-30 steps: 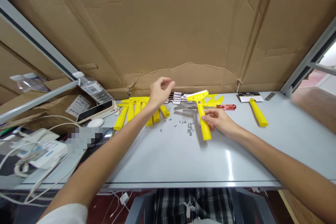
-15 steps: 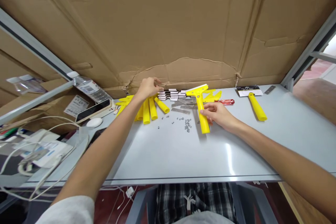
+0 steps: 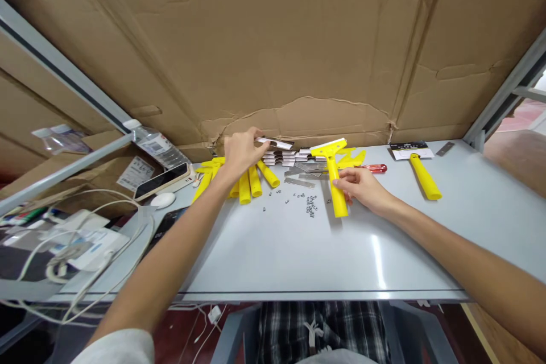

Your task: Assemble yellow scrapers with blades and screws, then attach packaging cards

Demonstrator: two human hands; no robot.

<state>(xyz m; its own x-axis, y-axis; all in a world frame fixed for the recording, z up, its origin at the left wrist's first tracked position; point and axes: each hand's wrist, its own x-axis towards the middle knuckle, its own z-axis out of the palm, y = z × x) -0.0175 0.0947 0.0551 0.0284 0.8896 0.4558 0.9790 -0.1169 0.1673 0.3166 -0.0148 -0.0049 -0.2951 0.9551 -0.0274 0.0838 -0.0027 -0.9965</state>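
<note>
The person's hands are well apart — the left hand (image 3: 242, 151) pinches a dark-and-white strip (image 3: 279, 143) just above the stack (image 3: 279, 158), while the right hand (image 3: 362, 186) grips a yellow scraper (image 3: 332, 166) by its handle over the table (image 3: 273, 256), near small screws (image 3: 311, 206).

A head-worn camera looks forward and down from close above a pale desk (image 3: 273, 261), cardboard (image 3: 273, 51) at 12 o'clock, plaid-clad lap (image 3: 284, 324) at 6.

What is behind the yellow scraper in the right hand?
Behind the yellow scraper, metal blades, yellow plastic pieces and a cardboard panel show; what the scraper itself covers cannot be seen.
</note>
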